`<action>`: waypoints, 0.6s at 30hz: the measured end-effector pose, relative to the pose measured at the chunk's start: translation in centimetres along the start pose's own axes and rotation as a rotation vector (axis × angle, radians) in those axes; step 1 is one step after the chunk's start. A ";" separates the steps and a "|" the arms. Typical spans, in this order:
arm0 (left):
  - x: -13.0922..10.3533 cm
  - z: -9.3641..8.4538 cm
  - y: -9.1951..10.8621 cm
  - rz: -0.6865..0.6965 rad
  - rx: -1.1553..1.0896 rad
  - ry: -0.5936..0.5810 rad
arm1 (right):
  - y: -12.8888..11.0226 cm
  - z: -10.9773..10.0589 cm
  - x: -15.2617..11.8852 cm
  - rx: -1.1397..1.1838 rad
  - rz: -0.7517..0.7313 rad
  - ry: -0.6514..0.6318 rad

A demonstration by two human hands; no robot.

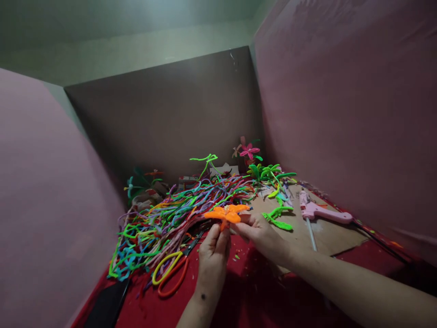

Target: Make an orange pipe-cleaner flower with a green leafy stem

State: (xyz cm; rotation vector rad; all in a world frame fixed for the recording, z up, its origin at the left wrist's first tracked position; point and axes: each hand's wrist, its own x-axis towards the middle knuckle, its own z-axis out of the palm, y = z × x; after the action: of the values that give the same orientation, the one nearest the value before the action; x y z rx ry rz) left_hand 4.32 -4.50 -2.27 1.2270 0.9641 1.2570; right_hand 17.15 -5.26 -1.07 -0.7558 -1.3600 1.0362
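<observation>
Orange fuzzy flower (229, 214) sits just below the centre of the frame, held up above the bench (146, 307) with its red cover. Its petals spread mainly left to right, the widest line of the bloom, while a short base points down. The left hand (212, 259) comes from below, thumb and finger pinched together at that base; the right hand (263, 233) comes in from the lower right, fingertips closed by the right-hand petals, their exact hold partly hidden. Both hands are thus at the flower, left underneath and right beside it. Scissors (187, 255) lie to the lower left, and a pink glue gun (322, 212) rests on cardboard (327, 234) at right, well apart from the flower.
</observation>
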 end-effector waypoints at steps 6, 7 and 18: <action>0.5 -0.6 -0.3 -0.079 -0.159 -0.159 | 1.1 -0.2 0.4 0.054 -0.002 -0.017; 0.5 -0.7 -0.3 -0.083 -0.173 -0.185 | 1.1 -0.2 0.4 0.080 0.000 -0.039; 0.2 -0.9 0.5 -0.190 -0.240 -0.362 | -0.1 -0.3 0.0 0.141 0.049 -0.050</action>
State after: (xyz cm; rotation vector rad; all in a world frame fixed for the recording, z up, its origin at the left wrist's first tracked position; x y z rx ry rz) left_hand 3.37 -4.23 -1.84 1.0972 0.6288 0.9297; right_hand 17.47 -5.30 -1.03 -0.6650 -1.3014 1.1831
